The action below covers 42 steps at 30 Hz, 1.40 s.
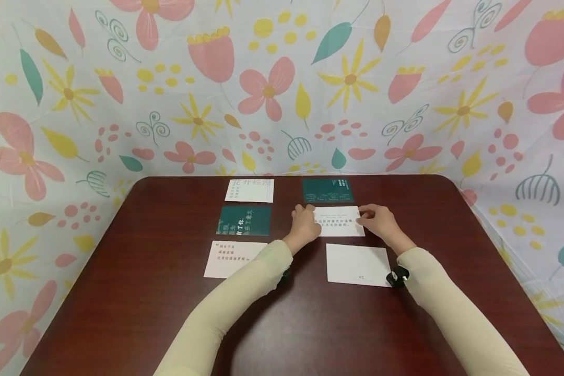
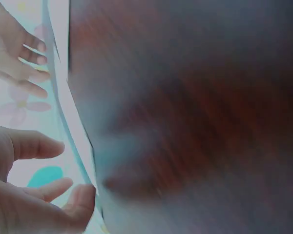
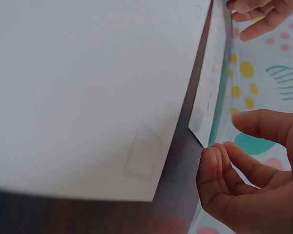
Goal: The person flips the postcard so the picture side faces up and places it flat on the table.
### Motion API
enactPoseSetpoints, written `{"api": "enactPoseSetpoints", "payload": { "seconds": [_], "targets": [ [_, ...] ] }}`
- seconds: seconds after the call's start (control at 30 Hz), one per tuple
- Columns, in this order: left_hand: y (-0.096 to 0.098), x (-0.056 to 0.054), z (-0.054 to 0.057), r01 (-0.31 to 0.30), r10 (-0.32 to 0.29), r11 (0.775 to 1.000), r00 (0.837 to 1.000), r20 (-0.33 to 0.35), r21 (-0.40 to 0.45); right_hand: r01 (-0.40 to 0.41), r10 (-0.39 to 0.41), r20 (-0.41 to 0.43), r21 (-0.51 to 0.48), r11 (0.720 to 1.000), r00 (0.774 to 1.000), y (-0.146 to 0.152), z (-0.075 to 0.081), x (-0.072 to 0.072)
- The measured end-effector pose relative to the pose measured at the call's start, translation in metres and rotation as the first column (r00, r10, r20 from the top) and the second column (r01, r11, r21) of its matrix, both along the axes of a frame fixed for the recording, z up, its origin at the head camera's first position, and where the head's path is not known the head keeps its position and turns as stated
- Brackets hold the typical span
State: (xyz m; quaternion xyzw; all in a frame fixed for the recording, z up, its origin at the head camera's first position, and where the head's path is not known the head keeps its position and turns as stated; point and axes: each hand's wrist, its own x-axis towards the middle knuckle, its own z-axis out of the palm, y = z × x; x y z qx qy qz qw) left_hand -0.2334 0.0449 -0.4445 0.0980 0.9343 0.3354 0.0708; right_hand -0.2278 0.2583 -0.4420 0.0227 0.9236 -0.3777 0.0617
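A white card with printed characters (image 1: 339,221) lies in the middle of the right column of cards in the head view. My left hand (image 1: 304,225) is at its left edge, and my right hand (image 1: 379,222) touches around its right edge. In the left wrist view, the left thumb's tip meets the card's edge, with a gap between thumb and fingers. The right wrist view has bent fingers at the card's corner, thumb held apart from them. Nearer me lies a mostly blank white card (image 1: 358,265), under the right wrist's camera.
Behind is a green card (image 1: 328,191). The left column has a white card (image 1: 249,191), a green card (image 1: 244,220) and a pale printed card (image 1: 232,259), partly covered by the left sleeve. A floral cloth (image 1: 268,94) hangs along the dark wooden table (image 1: 122,292).
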Motion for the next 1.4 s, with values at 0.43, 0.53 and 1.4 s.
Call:
{"api": "enactPoseSetpoints", "payload": {
  "seconds": [0.43, 0.53, 1.4],
  "targets": [
    [0.001, 0.044, 0.005, 0.054, -0.063, 0.982, 0.997, 0.044, 0.180, -0.047, 0.047, 0.012, -0.015, 0.999, 0.999, 0.017, 0.013, 0.045],
    [-0.002, 0.057, 0.003, 0.066, -0.085, 0.969, 0.994, 0.074, 0.237, -0.047, 0.047, 0.035, -0.001, 0.999, 0.998, 0.024, 0.015, 0.059],
    [-0.003, 0.110, -0.007, 0.026, -0.120, 0.898, 0.975, 0.187, 0.439, 0.068, -0.067, 0.013, -0.050, 0.996, 0.998, 0.013, 0.004, 0.110]
  ]
}}
